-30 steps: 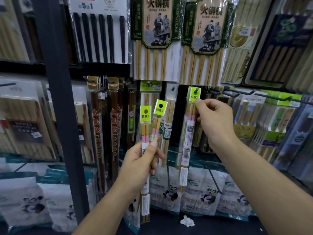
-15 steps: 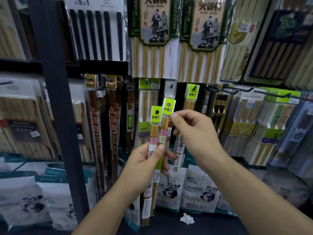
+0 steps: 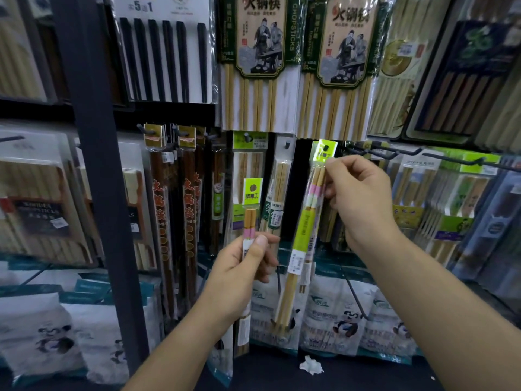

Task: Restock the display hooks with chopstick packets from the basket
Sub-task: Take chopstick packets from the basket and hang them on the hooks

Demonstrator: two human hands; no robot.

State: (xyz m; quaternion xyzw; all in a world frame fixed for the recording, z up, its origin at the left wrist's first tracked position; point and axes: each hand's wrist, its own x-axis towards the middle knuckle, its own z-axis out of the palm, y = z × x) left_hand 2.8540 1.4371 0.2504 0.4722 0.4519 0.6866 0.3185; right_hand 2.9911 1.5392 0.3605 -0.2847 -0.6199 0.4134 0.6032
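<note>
My left hand [image 3: 242, 266] grips one chopstick packet [image 3: 251, 210] upright at mid-frame; its lime-green header card points up and its lower end is hidden behind my hand. My right hand [image 3: 358, 201] pinches a second packet [image 3: 306, 221] near its top, with the green header [image 3: 325, 149] raised to the dark display hook [image 3: 363, 149] on the rack. This packet hangs slanted, pink and green bands on the sticks, and another packet lies right behind it. The basket is out of view.
Large chopstick packs [image 3: 262, 60] hang above, dark wooden sets [image 3: 172, 210] at left, panda-print bags [image 3: 338, 320] below. More hooks [image 3: 462, 159] with green-label packets extend to the right. A dark upright post [image 3: 95, 179] stands left. A crumpled paper scrap [image 3: 311, 365] lies on the shelf.
My right hand took one packet out of my left hand's pair and carried it up and right to the hook. My left hand now holds a single packet.
</note>
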